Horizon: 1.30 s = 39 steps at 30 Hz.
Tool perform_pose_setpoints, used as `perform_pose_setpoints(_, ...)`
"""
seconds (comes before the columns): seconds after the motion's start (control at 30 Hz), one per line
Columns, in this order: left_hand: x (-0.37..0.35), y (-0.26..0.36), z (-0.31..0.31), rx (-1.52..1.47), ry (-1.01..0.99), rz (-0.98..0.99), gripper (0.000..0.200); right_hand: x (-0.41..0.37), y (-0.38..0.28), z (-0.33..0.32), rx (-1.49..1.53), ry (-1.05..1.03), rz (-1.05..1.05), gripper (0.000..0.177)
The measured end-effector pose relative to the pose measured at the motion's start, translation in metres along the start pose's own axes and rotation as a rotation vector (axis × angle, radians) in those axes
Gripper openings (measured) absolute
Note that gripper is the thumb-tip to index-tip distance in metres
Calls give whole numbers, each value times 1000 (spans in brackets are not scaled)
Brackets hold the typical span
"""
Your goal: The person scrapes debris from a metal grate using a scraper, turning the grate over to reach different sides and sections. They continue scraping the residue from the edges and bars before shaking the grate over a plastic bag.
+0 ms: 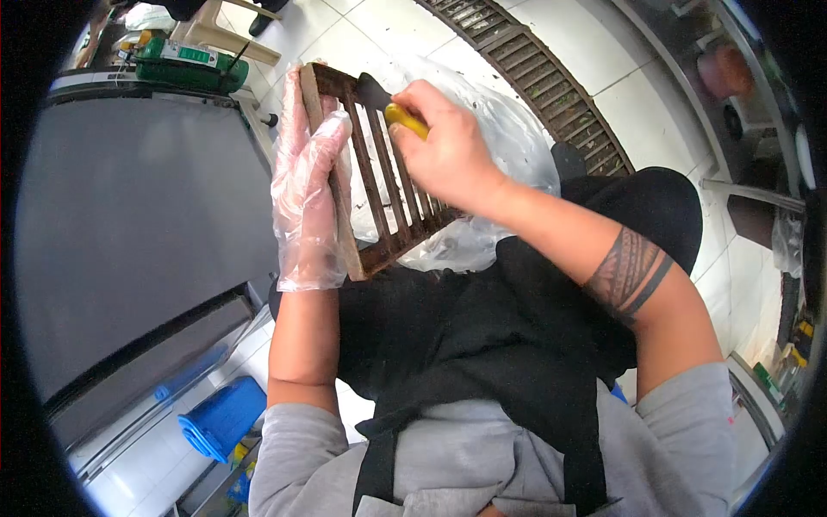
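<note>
My left hand (312,194), in a clear plastic glove, grips the long side of a brown, dirty slatted grate (379,258). The grate is tilted up in front of my knees, with dark grime on its bars. Bare, my right hand (452,151) is closed around the yellow handle of a scraper (407,121). The scraper's dark blade lies against the bars near the grate's far end. Part of the grate's right side is hidden behind my right hand and forearm.
Beneath the grate spreads a clear plastic sheet (517,142) with dark crumbs on it. A slatted floor drain (551,82) curves across white tiles beyond. A large grey panel (155,189) stands at left, a green bottle (194,62) behind it, and a blue bin (226,418) lower left.
</note>
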<state>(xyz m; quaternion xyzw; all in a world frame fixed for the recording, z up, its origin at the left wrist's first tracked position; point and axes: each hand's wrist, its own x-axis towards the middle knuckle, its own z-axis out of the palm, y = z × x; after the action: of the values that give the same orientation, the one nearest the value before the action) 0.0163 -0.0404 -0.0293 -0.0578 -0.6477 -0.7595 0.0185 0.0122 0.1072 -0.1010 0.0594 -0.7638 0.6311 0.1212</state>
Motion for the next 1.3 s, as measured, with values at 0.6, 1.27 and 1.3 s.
perform_pose_setpoints(0.6,38,-4,-41,-468,110,-129,19,-64,-24,-51,-216,-512,137,35)
perform_pose_setpoints(1.27,28,-12,-114,-496,50,-207,35,-163,-25,5,-140,-378,263,39)
perform_pose_setpoints(1.3,22,-12,-114,-499,81,-181,34,-161,-25,5,-124,-382,239,37)
